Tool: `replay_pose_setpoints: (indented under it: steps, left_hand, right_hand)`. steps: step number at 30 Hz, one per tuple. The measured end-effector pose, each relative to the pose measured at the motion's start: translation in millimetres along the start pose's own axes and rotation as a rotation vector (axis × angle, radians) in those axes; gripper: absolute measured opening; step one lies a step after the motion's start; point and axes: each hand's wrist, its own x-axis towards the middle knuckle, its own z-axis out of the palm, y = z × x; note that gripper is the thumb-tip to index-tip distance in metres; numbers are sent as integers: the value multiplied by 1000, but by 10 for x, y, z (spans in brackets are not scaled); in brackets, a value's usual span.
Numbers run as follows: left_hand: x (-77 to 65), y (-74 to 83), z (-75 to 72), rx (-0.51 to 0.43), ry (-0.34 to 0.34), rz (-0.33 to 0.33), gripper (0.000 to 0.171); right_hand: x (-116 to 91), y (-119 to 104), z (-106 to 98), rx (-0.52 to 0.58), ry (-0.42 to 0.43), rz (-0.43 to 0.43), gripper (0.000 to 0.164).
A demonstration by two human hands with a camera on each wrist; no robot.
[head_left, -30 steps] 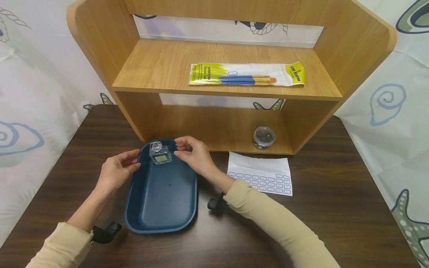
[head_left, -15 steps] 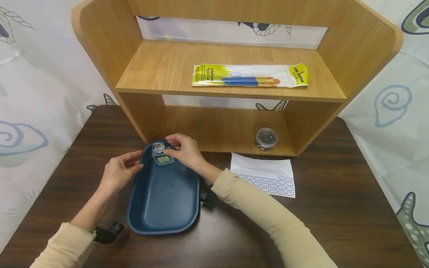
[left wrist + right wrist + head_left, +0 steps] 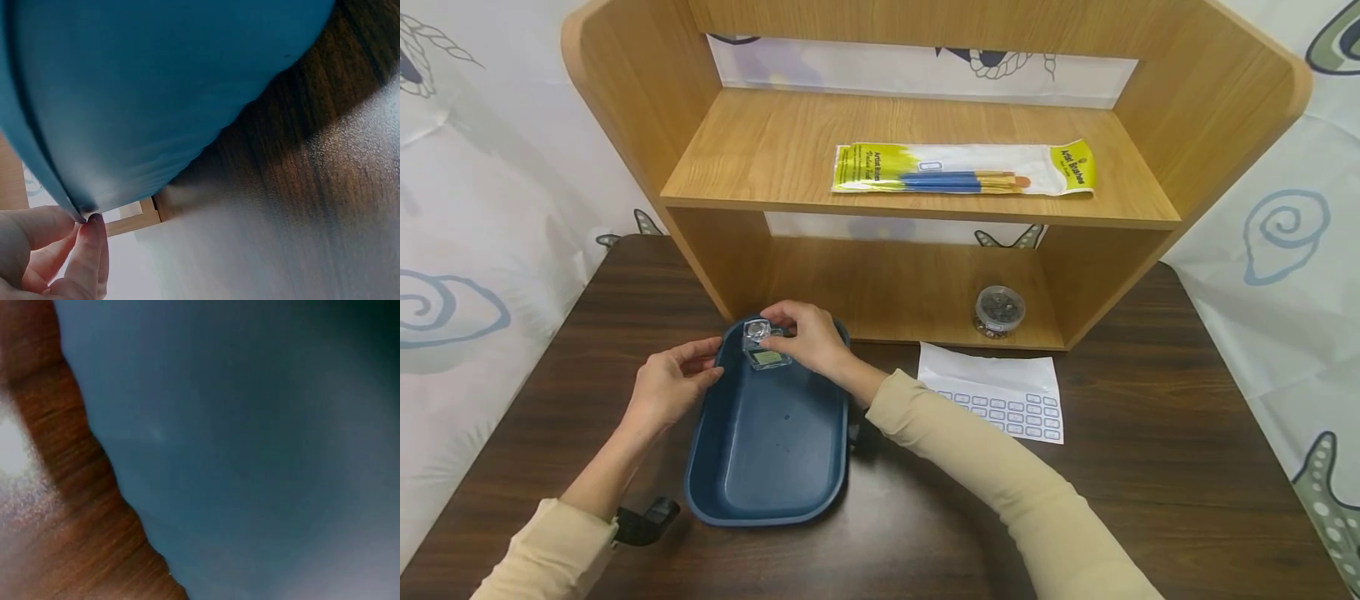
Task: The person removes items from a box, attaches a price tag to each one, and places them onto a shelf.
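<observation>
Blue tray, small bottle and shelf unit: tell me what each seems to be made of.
Blue tray: probably molded plastic with a satin finish; it has rounded corners, even color and soft highlights.
Small bottle: likely glossy clear glass, being see-through with bright edges, though clear plastic could look alike.
Shelf unit: wood or wood-look board, smooth; pale grain shows on its panels.
</observation>
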Motion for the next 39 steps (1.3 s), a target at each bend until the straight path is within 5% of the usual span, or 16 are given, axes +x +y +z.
replay_pose_setpoints:
  steps: [27, 39]
  left_hand:
    - [-2, -4, 5, 34, 0, -8, 46]
    - [4, 0, -7, 36, -9, 1, 48]
  right_hand:
    - [-138, 43, -16, -78, 56, -48, 23]
    - [-315, -34, -303, 80, 122, -59, 22]
